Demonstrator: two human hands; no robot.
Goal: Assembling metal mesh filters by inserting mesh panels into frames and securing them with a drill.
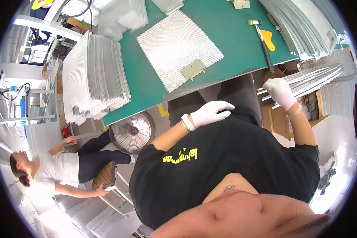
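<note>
My left hand [212,114], in a white glove, rests at my lap with its fingers stretched out and nothing in them. Beyond the table's right front edge, my right hand [280,93], also gloved, has its fingers curled beside a bundle of long white strips [317,77]. Whatever those fingers hold, if anything, is hidden. On the green table [236,43] in front of me lies a silvery mesh sheet [178,43]. A small beige plate with tabs [193,70] sits on the sheet's near edge. Neither hand touches the sheet or the plate.
A hammer [263,43] lies by a yellow scraper [269,39] on the table's right. Stacked mesh sheets [103,71] stand at the left, more panels [301,27] at the far right. Below left are a floor fan [133,131] and a person [65,166] holding a brown perforated box [104,175].
</note>
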